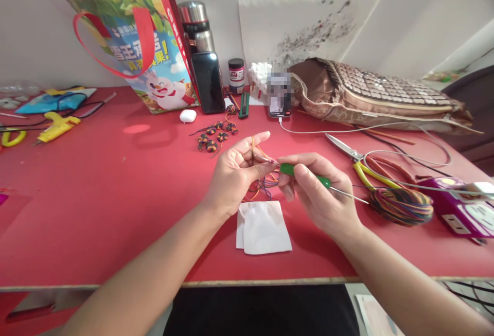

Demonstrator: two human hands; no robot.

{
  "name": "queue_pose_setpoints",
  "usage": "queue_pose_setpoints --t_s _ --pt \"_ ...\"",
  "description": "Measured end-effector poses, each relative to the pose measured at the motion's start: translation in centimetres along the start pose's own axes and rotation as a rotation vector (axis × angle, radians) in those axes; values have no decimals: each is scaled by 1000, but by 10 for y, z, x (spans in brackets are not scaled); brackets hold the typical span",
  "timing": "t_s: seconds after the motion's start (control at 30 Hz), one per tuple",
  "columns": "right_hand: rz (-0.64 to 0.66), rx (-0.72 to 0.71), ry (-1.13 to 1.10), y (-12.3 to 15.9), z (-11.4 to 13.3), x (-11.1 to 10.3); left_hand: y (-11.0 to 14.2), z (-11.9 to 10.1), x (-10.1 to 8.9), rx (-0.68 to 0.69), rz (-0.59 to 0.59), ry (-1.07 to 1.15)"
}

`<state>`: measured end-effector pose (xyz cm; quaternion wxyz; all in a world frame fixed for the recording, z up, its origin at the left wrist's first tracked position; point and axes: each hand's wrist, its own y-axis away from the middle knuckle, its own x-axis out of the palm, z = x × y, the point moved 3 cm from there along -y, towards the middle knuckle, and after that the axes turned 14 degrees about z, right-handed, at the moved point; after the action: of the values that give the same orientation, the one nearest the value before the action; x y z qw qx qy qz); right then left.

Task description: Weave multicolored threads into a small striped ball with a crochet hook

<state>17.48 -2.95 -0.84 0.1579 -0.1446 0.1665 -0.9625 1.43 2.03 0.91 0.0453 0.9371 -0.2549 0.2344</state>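
Note:
In my right hand [320,187] is a crochet hook [287,169] with a green handle, its thin metal tip pointing left. My left hand [239,171] pinches a small bit of multicolored yarn [252,145] near the hook's tip, with a strand looped over the raised index finger. The small piece in the pinch is mostly hidden by the fingers. Loose yarn strands [266,184] hang below the hands onto the red table. Under them lies a folded white tissue [266,228]. On the right the multicolored yarn ball [403,205] rests on the table.
Scissors [351,153] lie beside the yarn ball, near a purple power strip [459,207] and a white cable. Several small crocheted pieces [211,144] lie behind my left hand. Farther back are phones [208,81], a jar [236,74] and a bag [131,42]. A yellow glue gun [57,126] lies left.

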Motion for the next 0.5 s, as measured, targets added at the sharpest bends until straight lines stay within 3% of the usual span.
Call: queue_pose_setpoints --t_s 0.17,0.4,0.5 --pt "-161 3 -33 -1 -4 0 2 1 9 84 4 -63" --pt "-123 -7 9 -3 -5 1 6 -3 8 120 9 -156" --pt "-169 -10 185 -1 -5 3 8 -2 10 129 -8 -189"
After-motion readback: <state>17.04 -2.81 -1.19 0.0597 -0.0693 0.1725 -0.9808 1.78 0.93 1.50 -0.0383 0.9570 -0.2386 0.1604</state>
